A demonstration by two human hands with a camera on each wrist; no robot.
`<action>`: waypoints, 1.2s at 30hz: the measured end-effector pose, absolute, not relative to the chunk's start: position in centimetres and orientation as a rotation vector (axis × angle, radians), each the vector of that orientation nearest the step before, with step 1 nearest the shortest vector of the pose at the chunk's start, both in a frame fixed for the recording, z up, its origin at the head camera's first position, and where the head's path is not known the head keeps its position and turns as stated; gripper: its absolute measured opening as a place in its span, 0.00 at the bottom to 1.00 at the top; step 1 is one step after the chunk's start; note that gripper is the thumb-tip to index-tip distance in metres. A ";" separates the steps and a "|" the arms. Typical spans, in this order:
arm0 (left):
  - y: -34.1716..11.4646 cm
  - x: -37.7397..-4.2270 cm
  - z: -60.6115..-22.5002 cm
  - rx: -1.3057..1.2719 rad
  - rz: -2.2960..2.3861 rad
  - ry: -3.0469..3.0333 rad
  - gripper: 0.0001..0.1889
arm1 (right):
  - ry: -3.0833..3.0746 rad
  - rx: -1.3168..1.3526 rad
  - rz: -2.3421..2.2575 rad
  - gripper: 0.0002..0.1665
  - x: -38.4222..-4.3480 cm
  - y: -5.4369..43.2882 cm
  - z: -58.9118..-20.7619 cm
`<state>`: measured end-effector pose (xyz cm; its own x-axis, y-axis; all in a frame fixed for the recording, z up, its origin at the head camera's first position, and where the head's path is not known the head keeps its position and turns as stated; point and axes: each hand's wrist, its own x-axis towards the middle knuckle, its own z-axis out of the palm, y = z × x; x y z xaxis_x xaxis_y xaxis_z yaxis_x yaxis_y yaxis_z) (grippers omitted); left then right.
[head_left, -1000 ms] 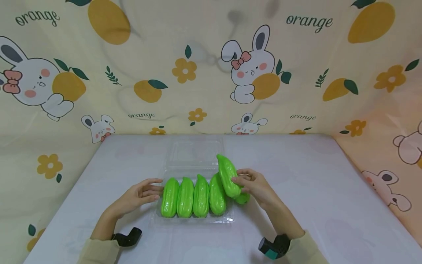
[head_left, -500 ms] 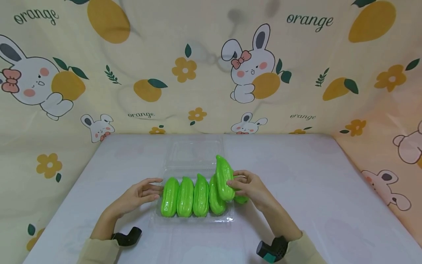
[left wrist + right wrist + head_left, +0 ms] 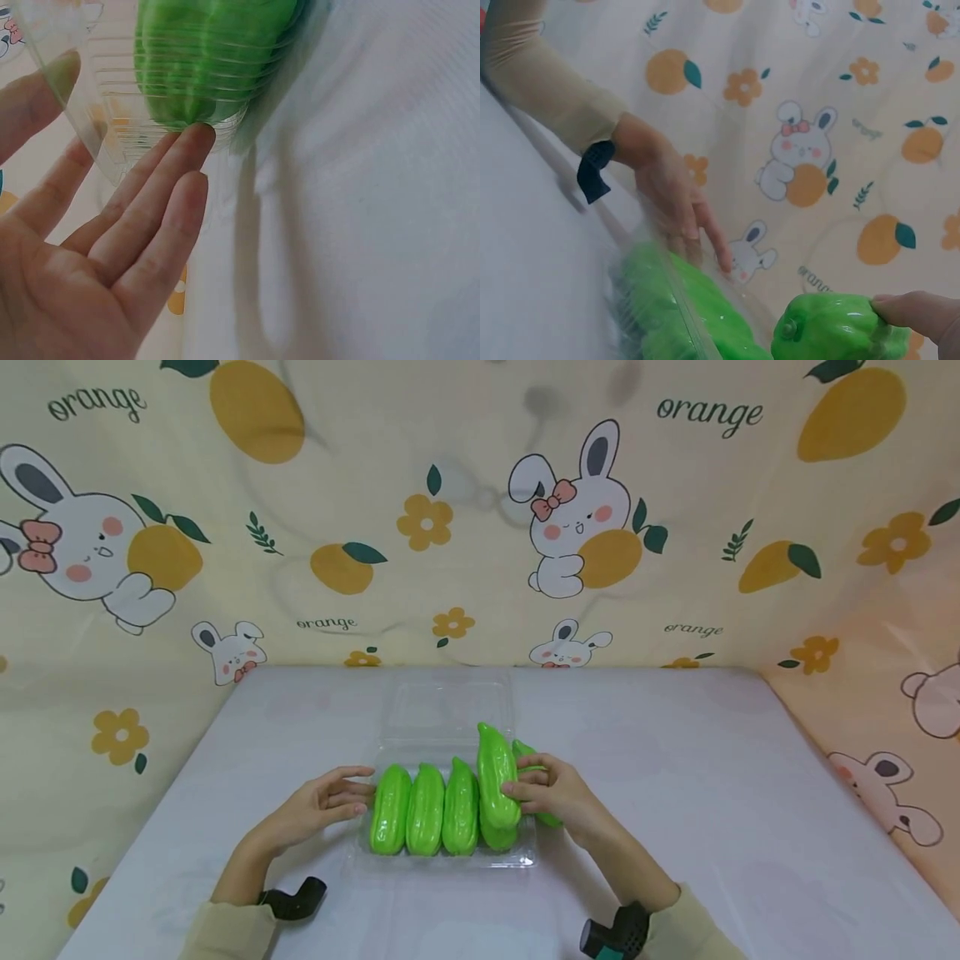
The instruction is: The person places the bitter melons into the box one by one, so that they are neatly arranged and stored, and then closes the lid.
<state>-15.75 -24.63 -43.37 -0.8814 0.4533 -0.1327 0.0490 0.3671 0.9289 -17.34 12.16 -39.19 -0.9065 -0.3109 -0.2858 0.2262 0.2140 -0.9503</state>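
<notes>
My right hand (image 3: pixel 561 793) pinches a long, glossy green toy vegetable (image 3: pixel 495 768) with a pointed tip, thumb on its near side. It is held above the right part of a clear plastic box (image 3: pixel 408 862), over another vegetable whose lower end (image 3: pixel 499 840) shows. Several similar green vegetables (image 3: pixel 426 810) lie side by side in the box. One more green vegetable (image 3: pixel 524 748) is partly hidden behind my right hand. My left hand (image 3: pixel 318 802) rests at the box's left wall, its fingers (image 3: pixel 178 169) extended near the clear plastic (image 3: pixel 112 82) in the left wrist view.
The box's clear lid (image 3: pixel 450 706) lies folded back on the white tabletop (image 3: pixel 645 735). A printed cloth (image 3: pixel 480 552) with rabbits and oranges hangs around the table's back and sides. Black wrist cameras (image 3: pixel 294 900) sit on both wrists.
My right hand has moved left and slightly down with the green vegetable, bringing it over the one beneath. More of the rightmost vegetable's tip shows. My left hand stays at the box.
</notes>
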 end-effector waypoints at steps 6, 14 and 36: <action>-24.5 -15.8 -43.3 0.419 1.514 2.266 0.32 | 2.085 -0.089 -1.725 0.37 -17.3 11.7 -39.3; -24.5 -15.8 -43.3 0.416 1.515 2.268 0.32 | 2.138 -0.145 -1.656 0.38 -17.1 10.8 -39.2; -24.6 -15.8 -43.5 0.430 1.529 2.261 0.32 | 2.187 -0.208 -1.651 0.35 -16.8 9.5 -39.3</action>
<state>-15.83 -24.62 -43.45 -0.8825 0.4503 -0.1360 0.0414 0.3624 0.9311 -16.80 9.48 -39.25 -0.9126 -0.3461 -0.2177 0.1146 0.2945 -0.9488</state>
